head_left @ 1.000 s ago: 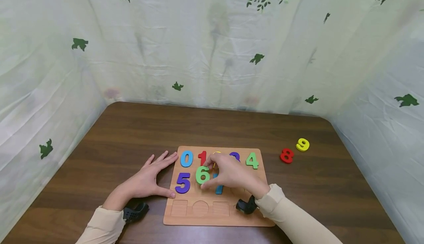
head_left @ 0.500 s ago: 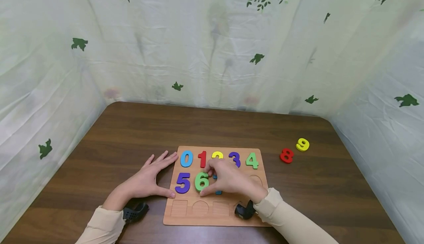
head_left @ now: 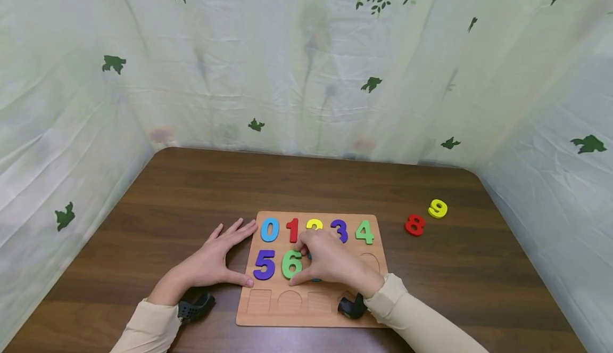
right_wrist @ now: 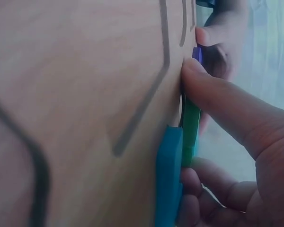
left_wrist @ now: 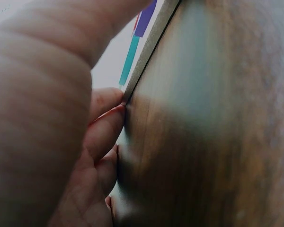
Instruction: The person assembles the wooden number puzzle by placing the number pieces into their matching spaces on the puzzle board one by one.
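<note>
A wooden number board (head_left: 287,318) lies on the table. My right hand (head_left: 332,260) pinches the green number 6 (head_left: 287,265) between thumb and fingers, at its place in the second row. In the right wrist view, the thumb sits at one end of the green 6 (right_wrist: 191,135) and the fingers at the other. Beside it stands the blue 7 (right_wrist: 168,175), mostly hidden by my hand in the head view. Spread out, my left hand (head_left: 215,260) touches the board's left edge with fingertips and thumb. Next to the 6 is the purple 5 (head_left: 264,265).
Along the top row sit the blue 0 (head_left: 270,230), red 1 (head_left: 292,230), yellow 2 (head_left: 314,224), purple 3 (head_left: 339,230) and green 4 (head_left: 364,232). A red 8 (head_left: 414,225) and a yellow 9 (head_left: 438,209) lie on the table (head_left: 479,268) to the right.
The green 6 has shifted slightly toward me and lies lower on the board, with my right hand moving along. My left hand has stayed put.
</note>
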`<control>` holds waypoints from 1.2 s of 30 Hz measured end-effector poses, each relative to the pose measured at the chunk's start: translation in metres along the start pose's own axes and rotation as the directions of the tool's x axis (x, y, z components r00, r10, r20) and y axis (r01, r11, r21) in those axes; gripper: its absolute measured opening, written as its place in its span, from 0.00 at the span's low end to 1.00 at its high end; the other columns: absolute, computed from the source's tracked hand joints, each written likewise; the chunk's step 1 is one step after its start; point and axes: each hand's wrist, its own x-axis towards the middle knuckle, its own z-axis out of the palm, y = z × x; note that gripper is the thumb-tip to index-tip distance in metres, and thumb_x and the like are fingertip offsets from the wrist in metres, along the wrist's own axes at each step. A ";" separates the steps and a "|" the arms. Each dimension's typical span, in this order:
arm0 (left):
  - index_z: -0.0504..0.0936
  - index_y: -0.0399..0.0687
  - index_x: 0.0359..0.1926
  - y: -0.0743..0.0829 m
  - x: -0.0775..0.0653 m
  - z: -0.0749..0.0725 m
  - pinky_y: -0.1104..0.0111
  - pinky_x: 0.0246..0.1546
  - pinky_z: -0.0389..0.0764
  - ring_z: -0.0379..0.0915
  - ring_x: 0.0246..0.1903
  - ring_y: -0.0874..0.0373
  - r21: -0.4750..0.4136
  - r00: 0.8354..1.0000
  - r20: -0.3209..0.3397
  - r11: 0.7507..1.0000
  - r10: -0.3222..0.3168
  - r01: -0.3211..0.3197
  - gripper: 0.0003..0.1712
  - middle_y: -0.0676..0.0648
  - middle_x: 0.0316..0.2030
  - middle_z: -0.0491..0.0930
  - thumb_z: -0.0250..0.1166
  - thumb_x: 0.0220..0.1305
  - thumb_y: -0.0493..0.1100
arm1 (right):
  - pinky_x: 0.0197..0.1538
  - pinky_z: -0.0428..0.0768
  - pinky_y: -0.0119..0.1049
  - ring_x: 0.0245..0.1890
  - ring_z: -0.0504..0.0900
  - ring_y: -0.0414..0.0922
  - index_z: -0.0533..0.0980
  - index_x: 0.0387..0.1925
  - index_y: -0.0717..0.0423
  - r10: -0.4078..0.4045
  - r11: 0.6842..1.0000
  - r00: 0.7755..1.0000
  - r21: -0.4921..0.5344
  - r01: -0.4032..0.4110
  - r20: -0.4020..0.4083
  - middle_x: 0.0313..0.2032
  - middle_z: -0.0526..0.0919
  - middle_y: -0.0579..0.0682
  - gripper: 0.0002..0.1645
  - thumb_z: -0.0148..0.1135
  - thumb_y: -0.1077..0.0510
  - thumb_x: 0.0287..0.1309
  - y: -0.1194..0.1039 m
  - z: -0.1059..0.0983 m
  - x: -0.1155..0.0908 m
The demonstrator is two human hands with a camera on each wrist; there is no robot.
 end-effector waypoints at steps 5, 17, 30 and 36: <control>0.61 0.52 0.85 0.001 -0.001 -0.001 0.28 0.80 0.34 0.44 0.85 0.32 0.002 1.000 -0.008 1.000 0.006 -0.006 0.71 0.43 0.84 0.60 0.85 0.45 0.69 | 0.48 0.67 0.37 0.35 0.73 0.34 0.84 0.45 0.48 0.011 0.998 1.000 -0.063 -0.012 -0.011 0.35 0.81 0.37 0.38 0.91 0.34 0.37 -0.004 0.001 0.000; 0.61 0.54 0.85 -0.001 0.000 0.001 0.29 0.80 0.34 0.43 0.85 0.33 -0.005 1.000 -0.008 1.000 0.006 -0.006 0.71 0.44 0.84 0.60 0.85 0.45 0.70 | 0.48 0.67 0.39 0.37 0.73 0.36 0.83 0.48 0.49 0.058 0.994 0.998 -0.092 -0.058 -0.001 0.36 0.81 0.38 0.41 0.91 0.33 0.35 -0.009 -0.001 0.000; 0.61 0.55 0.85 -0.003 -0.001 0.003 0.28 0.80 0.34 0.44 0.85 0.33 0.004 1.000 -0.013 1.000 0.006 -0.006 0.71 0.45 0.84 0.61 0.85 0.45 0.71 | 0.49 0.68 0.39 0.38 0.74 0.36 0.83 0.49 0.49 0.050 0.992 0.999 -0.119 -0.050 -0.001 0.37 0.82 0.38 0.42 0.90 0.32 0.36 -0.010 0.002 0.000; 0.61 0.55 0.85 -0.002 -0.001 0.002 0.29 0.80 0.34 0.43 0.85 0.33 0.002 1.000 -0.014 1.000 0.008 -0.008 0.71 0.45 0.84 0.60 0.85 0.45 0.71 | 0.48 0.65 0.39 0.41 0.72 0.38 0.82 0.52 0.47 0.031 0.991 0.999 -0.133 -0.033 -0.011 0.38 0.81 0.38 0.44 0.89 0.30 0.37 -0.009 0.000 -0.004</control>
